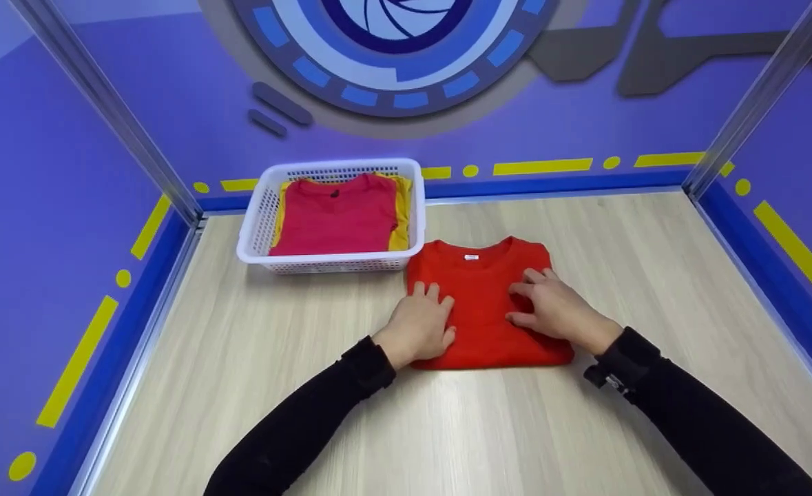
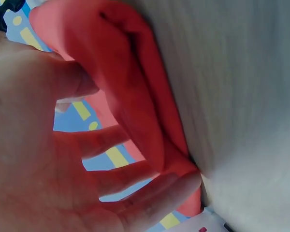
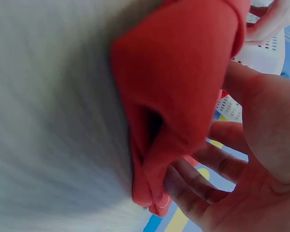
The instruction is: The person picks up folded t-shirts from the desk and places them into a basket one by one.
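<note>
A red T-shirt (image 1: 481,310) lies folded into a compact rectangle on the table, its neckline and small white label at the far side. On its left part rests my left hand (image 1: 419,325), fingers spread over the cloth. My right hand (image 1: 558,310) touches the right part with fingers slightly bent. Seen from the left wrist, the fingers lie along the folded side of the red T-shirt (image 2: 130,82), the little finger near its lower corner. The right wrist view shows the layered folds of the T-shirt (image 3: 179,82) beside the other palm.
A white perforated basket (image 1: 257,231) stands at the back left, close to the red T-shirt's far left corner. Inside it, a folded crimson T-shirt (image 1: 337,217) lies over yellow cloth (image 1: 401,213). Blue printed panels (image 1: 516,138) enclose the wooden table (image 1: 295,331) at the back and sides.
</note>
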Demonstrator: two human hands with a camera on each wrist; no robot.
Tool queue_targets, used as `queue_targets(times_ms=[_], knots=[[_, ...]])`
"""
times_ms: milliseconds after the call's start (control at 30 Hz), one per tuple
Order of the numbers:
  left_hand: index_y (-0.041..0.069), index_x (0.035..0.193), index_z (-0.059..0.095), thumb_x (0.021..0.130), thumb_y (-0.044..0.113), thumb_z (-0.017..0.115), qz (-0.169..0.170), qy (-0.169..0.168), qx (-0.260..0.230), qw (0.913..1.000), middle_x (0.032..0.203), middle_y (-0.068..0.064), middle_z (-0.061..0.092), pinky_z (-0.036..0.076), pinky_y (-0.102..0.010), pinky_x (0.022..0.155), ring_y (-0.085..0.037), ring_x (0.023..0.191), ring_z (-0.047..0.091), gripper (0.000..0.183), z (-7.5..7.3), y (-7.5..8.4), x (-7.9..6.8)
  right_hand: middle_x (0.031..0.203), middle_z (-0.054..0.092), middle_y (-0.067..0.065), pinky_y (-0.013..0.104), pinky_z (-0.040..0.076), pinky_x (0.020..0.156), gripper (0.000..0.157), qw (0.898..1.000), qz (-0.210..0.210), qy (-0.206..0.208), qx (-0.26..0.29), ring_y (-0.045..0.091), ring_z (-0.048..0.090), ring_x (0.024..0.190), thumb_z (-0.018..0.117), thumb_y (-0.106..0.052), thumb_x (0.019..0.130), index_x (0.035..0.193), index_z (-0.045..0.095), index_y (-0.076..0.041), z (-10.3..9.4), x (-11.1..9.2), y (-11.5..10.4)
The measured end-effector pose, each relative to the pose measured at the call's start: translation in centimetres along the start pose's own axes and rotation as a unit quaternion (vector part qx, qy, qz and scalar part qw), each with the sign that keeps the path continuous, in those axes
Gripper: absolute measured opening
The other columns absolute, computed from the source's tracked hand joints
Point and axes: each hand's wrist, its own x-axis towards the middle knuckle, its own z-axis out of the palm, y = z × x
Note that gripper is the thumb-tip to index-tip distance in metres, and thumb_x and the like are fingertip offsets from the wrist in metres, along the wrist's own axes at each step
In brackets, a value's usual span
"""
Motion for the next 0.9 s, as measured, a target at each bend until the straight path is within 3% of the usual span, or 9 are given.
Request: queue_targets(times_ms=[100, 200, 367, 500, 700, 900], knots=[[0.014, 0.159, 0.056, 0.108, 0.051, 0.059, 0.008, -0.008, -0.024, 0.9996, 0.160, -0.019, 0.055, 0.061, -0.048, 0.109, -0.038, 0.145, 0.053, 0.063, -0.5, -0.6, -0.2, 0.109, 0.061, 0.010, 0.037, 0.046, 0.080, 0.043, 1.000, -0.004, -0.009, 0.005, 0.024, 0.052, 0.100, 0.089, -0.032, 0.094, 0.125, 0.080, -0.004, -0.2, -0.1, 0.0], [0.013, 0.152, 0.063, 0.110, 0.047, 0.058, -0.004, 0.001, -0.062, 0.9981, 0.153, -0.016, 0.060, 0.062, -0.049, 0.106, -0.034, 0.136, 0.060, 0.054, -1.0, -1.2, 0.1, 0.112, 0.066, 0.011, 0.041, 0.052, 0.084, 0.040, 0.999, -0.004, -0.027, 0.024, 0.026, 0.057, 0.102, 0.087, -0.031, 0.096, 0.125, 0.080, -0.005, -0.8, 0.3, 0.2], [0.006, 0.136, 0.070, 0.109, 0.027, 0.063, -0.058, 0.070, -0.079, 0.9927, 0.133, -0.015, 0.065, 0.067, -0.047, 0.086, -0.033, 0.104, 0.076, 0.034, -1.3, -1.9, 2.4, 0.115, 0.075, 0.016, 0.053, 0.061, 0.096, 0.030, 0.997, 0.033, 0.006, 0.068, 0.032, 0.069, 0.104, 0.078, -0.020, 0.103, 0.126, 0.080, -0.002, -2.2, 2.5, 1.8], [0.002, 0.136, 0.069, 0.104, 0.016, 0.067, -0.101, 0.120, -0.045, 0.9866, 0.126, -0.015, 0.067, 0.069, -0.043, 0.078, -0.032, 0.092, 0.080, 0.035, -0.8, -1.6, 4.7, 0.116, 0.072, 0.024, 0.058, 0.059, 0.099, 0.031, 0.995, 0.078, 0.038, 0.044, 0.042, 0.069, 0.106, 0.072, -0.015, 0.104, 0.128, 0.077, 0.003, -2.7, 4.6, 3.1], [-0.005, 0.145, 0.065, 0.111, 0.008, 0.052, -0.167, 0.161, -0.005, 0.9727, 0.125, -0.015, 0.073, 0.069, -0.038, 0.078, -0.027, 0.090, 0.082, 0.038, 0.6, -1.1, 7.3, 0.134, 0.064, 0.032, 0.063, 0.054, 0.106, 0.042, 0.991, 0.126, -0.032, 0.004, 0.056, 0.060, 0.125, 0.066, -0.019, 0.106, 0.139, 0.069, 0.007, -2.8, 7.0, 3.7], [-0.004, 0.139, 0.067, 0.111, 0.007, 0.051, -0.191, 0.183, -0.005, 0.9644, 0.116, -0.012, 0.076, 0.069, -0.037, 0.076, -0.025, 0.090, 0.082, 0.034, 0.9, -1.4, 8.0, 0.131, 0.063, 0.032, 0.061, 0.056, 0.101, 0.038, 0.991, 0.116, -0.067, -0.006, 0.052, 0.064, 0.117, 0.066, -0.019, 0.108, 0.133, 0.070, 0.009, -3.2, 7.8, 4.3]])
